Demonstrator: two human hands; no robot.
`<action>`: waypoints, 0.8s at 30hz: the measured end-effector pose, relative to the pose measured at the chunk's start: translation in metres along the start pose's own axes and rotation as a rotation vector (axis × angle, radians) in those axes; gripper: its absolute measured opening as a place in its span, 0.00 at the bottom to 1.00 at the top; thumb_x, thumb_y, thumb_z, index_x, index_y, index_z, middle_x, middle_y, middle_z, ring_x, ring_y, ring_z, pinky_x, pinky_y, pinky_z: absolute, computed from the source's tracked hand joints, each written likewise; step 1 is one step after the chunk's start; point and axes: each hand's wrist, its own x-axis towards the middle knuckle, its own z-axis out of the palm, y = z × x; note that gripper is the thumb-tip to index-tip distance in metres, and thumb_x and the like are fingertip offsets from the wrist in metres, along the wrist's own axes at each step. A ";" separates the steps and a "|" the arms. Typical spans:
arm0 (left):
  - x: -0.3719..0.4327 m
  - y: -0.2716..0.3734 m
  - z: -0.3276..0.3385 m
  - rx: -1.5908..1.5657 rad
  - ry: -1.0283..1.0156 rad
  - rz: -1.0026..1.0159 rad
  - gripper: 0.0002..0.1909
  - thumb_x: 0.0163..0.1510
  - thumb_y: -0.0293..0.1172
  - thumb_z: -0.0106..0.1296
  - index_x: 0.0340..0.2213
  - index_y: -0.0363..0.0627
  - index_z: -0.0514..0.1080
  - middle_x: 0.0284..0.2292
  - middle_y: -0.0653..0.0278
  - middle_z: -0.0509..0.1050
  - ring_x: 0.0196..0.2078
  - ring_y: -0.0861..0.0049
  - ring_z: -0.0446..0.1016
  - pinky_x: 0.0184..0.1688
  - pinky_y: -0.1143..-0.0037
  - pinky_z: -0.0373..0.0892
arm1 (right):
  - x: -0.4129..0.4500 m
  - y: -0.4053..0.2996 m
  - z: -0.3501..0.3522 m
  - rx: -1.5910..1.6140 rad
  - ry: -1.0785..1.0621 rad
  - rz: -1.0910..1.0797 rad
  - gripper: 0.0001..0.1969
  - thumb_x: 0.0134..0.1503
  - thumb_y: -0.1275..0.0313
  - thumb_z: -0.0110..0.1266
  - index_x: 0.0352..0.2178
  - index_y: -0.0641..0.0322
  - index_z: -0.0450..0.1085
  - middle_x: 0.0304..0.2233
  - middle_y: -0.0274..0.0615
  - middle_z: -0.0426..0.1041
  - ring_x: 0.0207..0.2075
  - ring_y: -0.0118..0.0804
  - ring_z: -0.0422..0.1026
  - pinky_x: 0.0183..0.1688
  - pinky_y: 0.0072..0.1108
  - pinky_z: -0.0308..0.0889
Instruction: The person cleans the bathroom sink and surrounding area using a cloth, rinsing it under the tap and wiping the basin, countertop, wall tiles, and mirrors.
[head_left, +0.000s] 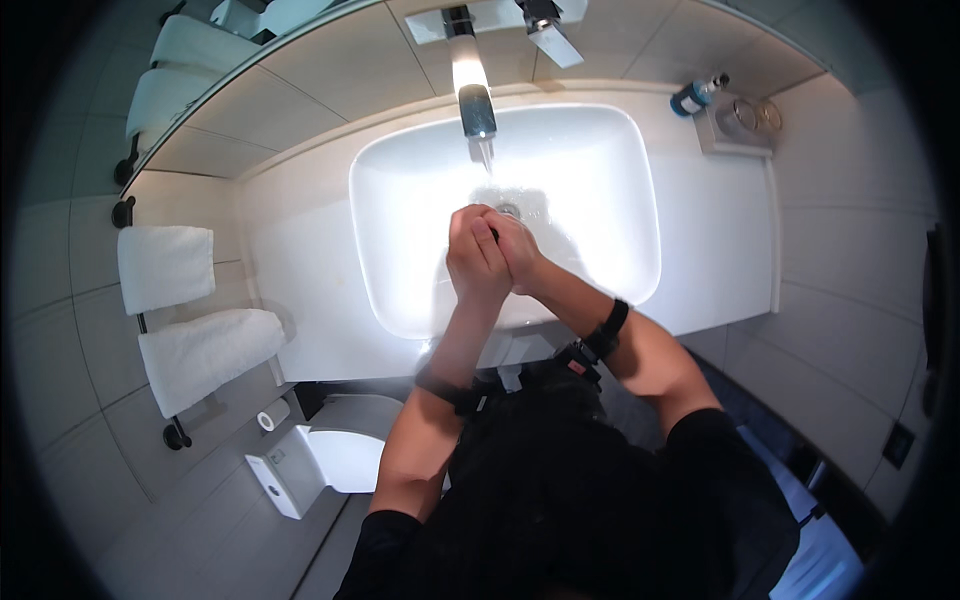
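Observation:
My left hand (477, 251) and my right hand (519, 247) are pressed together above the white washbasin (600, 277), with their fingers folded around each other. A small dark spot shows between the thumbs; whether it is a held thing or a shadowed gap, I cannot tell. Just beyond my fingertips is the metal drain (510, 211). From the dark spout of the wall-mounted faucet (478, 112), a stream of water (486, 156) runs down into the basin, and the water at the bottom is splashing. The faucet's lever handle (555, 45) sits to the right of the spout.
On the counter's (712, 240) back right corner, a blue pump bottle (691, 97) stands beside a tray (724, 139) with two glasses (745, 116). White towels (166, 268) hang at left. Below them are a toilet-paper roll (273, 415) and a toilet (345, 457).

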 end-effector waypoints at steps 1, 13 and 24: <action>0.000 -0.001 0.005 -0.055 -0.008 -0.020 0.16 0.70 0.34 0.37 0.39 0.37 0.74 0.40 0.50 0.76 0.42 0.55 0.77 0.47 0.65 0.72 | 0.000 -0.002 -0.004 -0.170 0.034 -0.120 0.15 0.69 0.67 0.39 0.39 0.61 0.74 0.39 0.38 0.74 0.40 0.30 0.73 0.45 0.23 0.69; -0.013 -0.045 -0.036 -0.232 -0.111 -0.520 0.11 0.62 0.35 0.57 0.37 0.38 0.79 0.32 0.60 0.81 0.39 0.76 0.78 0.45 0.75 0.72 | -0.038 -0.025 -0.029 -0.737 0.018 0.087 0.24 0.70 0.58 0.46 0.58 0.65 0.71 0.55 0.41 0.75 0.56 0.37 0.71 0.58 0.29 0.66; -0.042 -0.067 -0.060 -0.386 -0.076 -0.764 0.12 0.63 0.36 0.57 0.38 0.38 0.81 0.30 0.67 0.79 0.31 0.83 0.74 0.33 0.79 0.71 | -0.021 -0.029 -0.104 -1.591 0.073 0.091 0.31 0.63 0.52 0.52 0.59 0.67 0.69 0.54 0.57 0.75 0.53 0.48 0.76 0.58 0.30 0.68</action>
